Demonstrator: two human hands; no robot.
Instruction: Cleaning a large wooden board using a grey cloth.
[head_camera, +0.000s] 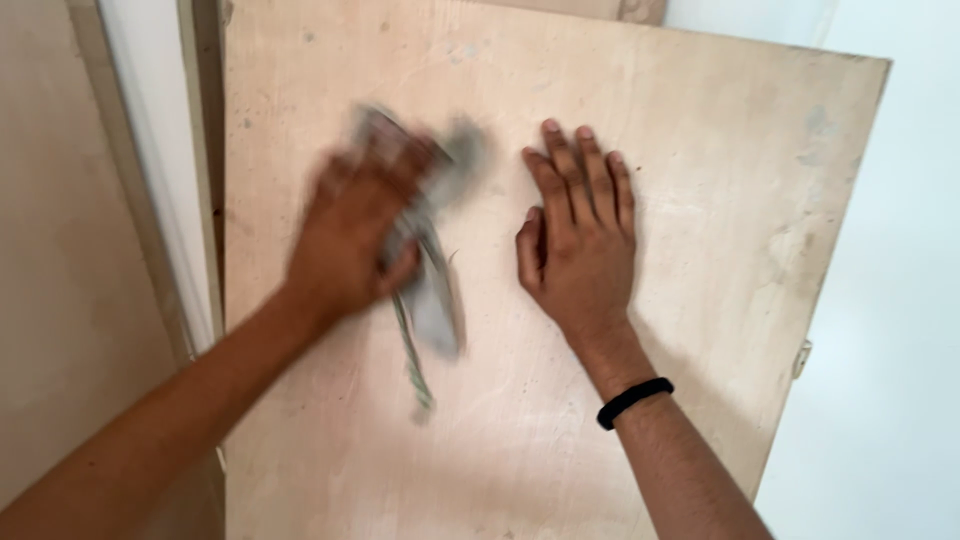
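- I am looking down at a large plywood board (520, 400), pale tan and matte, which is filling most of the view; its right edge is running slanted from 1 o'clock down toward 5 o'clock.
- The board's face is showing faint grey smudges and small dark specks, thickest near its 12 o'clock edge and along the 3 o'clock side.
- A white wall (890, 330) is sitting smooth and plain past the board at 3 o'clock.
- At 9 o'clock a white strip (165, 180) of frame is standing beside the board, and a flat beige panel (60, 250) is lying further out at the left border.
- My left hand (352, 235) is blurring with motion at about 10 o'clock from the board's middle, its grip clenched around a grey cloth (432, 250).
- The cloth is looking soft and crumpled, bunched under my fingers, pressing against the board, with a frayed tail trailing toward 6 o'clock.
- My right hand (578, 240) is lying flat on the board just at 3 o'clock of the cloth, grip released, fingers together and pointing to 12 o'clock, holding nothing.
- A thin black band (634, 402) is circling my right wrist.
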